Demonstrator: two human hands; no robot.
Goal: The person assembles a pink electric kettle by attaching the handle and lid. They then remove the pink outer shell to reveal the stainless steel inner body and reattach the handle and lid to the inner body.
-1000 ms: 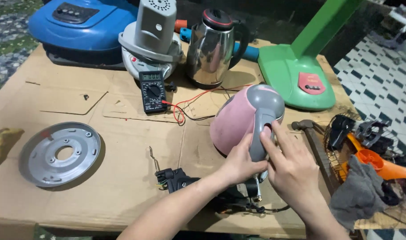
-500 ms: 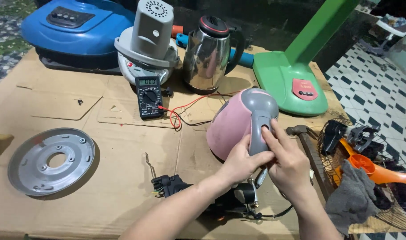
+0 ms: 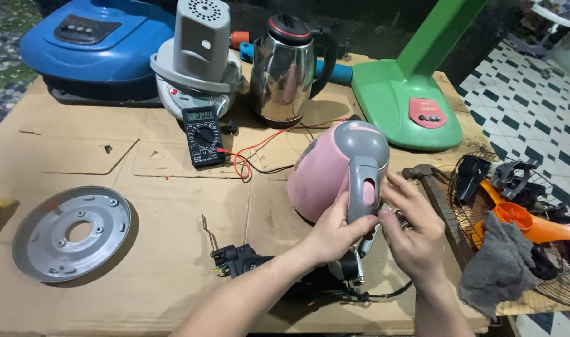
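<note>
Both hands have slid lower on the grey handle [image 3: 361, 187]: left hand [image 3: 335, 234] grips it, right hand [image 3: 413, 234] pinches its lower end. Between them the pink kettle [image 3: 319, 175] lies tipped near the table's [image 3: 160, 293] right edge, multimeter [image 3: 204, 134] behind.

You work at a table covered with brown cardboard [image 3: 141, 187]; the black meter [image 3: 203, 135] sits in the middle; a round metal plate [image 3: 69, 233] lies left of it; a shiny kettle [image 3: 282, 72] stands behind it; a pink kettle [image 3: 325, 171] lies to its right.
</note>
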